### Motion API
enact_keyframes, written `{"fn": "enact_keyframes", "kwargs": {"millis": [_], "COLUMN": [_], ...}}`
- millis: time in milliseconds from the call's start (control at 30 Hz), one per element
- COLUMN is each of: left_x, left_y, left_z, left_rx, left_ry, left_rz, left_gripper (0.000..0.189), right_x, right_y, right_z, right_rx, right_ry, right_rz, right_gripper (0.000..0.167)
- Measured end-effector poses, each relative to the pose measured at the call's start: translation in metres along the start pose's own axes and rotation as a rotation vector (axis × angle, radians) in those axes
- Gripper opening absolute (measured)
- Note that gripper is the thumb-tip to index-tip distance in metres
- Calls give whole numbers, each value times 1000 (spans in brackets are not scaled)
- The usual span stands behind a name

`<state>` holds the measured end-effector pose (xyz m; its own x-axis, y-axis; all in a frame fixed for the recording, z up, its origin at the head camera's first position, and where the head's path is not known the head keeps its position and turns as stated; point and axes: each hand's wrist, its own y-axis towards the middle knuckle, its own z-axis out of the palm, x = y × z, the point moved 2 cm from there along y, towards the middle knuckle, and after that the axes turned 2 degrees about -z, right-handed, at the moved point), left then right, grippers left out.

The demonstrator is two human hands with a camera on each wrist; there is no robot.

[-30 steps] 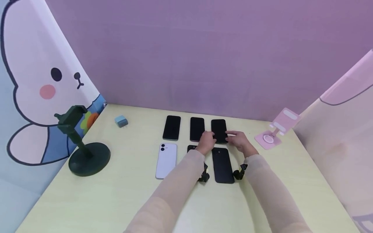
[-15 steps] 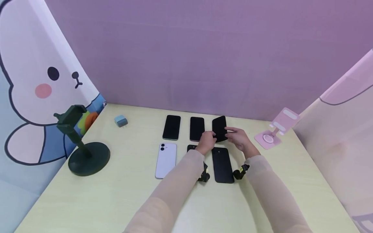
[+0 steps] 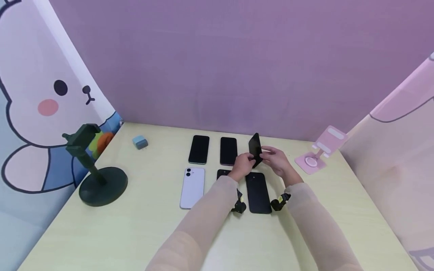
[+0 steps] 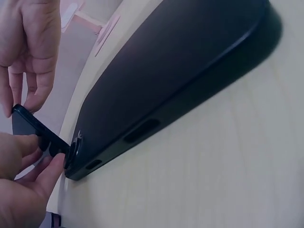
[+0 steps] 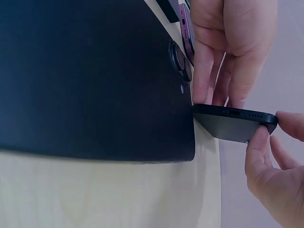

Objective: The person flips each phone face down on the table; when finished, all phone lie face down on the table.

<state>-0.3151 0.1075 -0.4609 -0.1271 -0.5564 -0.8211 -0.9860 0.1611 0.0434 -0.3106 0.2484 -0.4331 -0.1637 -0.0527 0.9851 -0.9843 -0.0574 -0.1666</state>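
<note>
A black smartphone (image 3: 256, 146) at the right of the back row stands tipped up steeply. My left hand (image 3: 242, 166) pinches its lower left part. Thumb and fingers of my right hand (image 3: 277, 162) hold it by the other long edge; the right wrist view shows the phone's port end (image 5: 234, 114) between both hands. Nearer me, a black phone (image 3: 258, 194) lies back up, its camera bump at the far end. Another dark phone (image 3: 222, 172) is mostly hidden under my left arm. Left of it lies a lavender phone (image 3: 192, 188), back up.
Two black-screened phones, one at back left (image 3: 199, 149) and one at back middle (image 3: 228, 151), lie flat. A dark green stand (image 3: 103, 185) and a blue plug adapter (image 3: 140, 142) are on the left. On the right stands a pink phone stand (image 3: 311, 162). A purple cloth (image 3: 234, 75) hangs behind.
The back right phone lay flat with its screen up a second ago. Its right side has risen, and it now stands nearly on edge. Both hands have stayed around it.
</note>
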Motion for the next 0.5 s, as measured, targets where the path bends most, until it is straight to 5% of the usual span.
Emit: {"fn": "enact_keyframes", "kwargs": {"millis": [500], "left_x": [4], "left_y": [-1], "left_z": [2], "left_rx": [-1], "left_ry": [-280], "left_rz": [19], "left_gripper": [35], "right_x": [-3], "right_y": [-1], "right_z": [3], "right_rx": [65], "right_ry": [-7], "right_rz": [-21], "right_gripper": [48]}}
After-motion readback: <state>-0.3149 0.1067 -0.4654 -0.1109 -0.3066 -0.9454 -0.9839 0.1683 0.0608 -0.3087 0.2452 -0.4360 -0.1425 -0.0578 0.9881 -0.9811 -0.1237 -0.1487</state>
